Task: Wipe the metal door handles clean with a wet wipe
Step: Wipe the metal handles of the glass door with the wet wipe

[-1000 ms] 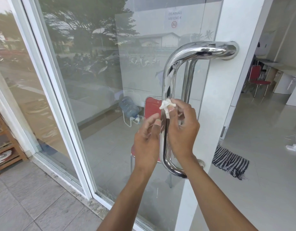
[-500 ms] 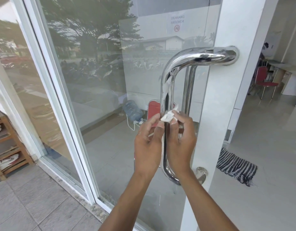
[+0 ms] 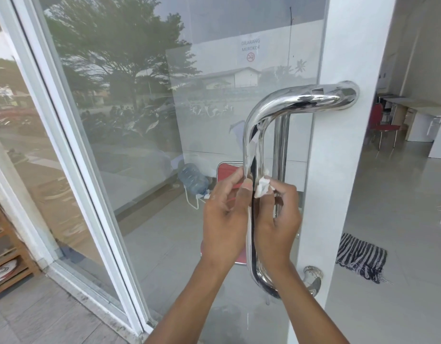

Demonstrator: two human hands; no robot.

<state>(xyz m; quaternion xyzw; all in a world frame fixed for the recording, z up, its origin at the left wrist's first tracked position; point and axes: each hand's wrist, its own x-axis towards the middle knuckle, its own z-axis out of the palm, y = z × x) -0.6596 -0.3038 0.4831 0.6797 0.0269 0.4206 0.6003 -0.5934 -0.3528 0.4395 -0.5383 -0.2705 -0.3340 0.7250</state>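
Observation:
A shiny chrome door handle (image 3: 284,103) curves out from the white door frame (image 3: 338,170) and runs down the glass door. A second handle shows behind the glass. My right hand (image 3: 276,219) pinches a crumpled white wet wipe (image 3: 263,186) against the right side of the handle's upright bar. My left hand (image 3: 224,214) is on the bar's left side, and its fingertips pinch a strip of clear film (image 3: 251,147) peeling off the handle.
The glass door (image 3: 165,120) stands open with the white frame on its right. Inside lie a striped floor mat (image 3: 360,256), red chairs (image 3: 382,127) and a water jug (image 3: 193,181). A wooden shoe rack (image 3: 6,256) stands at the left.
Both hands stay at mid-height on the bar. The wipe has shifted from the bar's front to its right side, and my left fingers have come up to the film.

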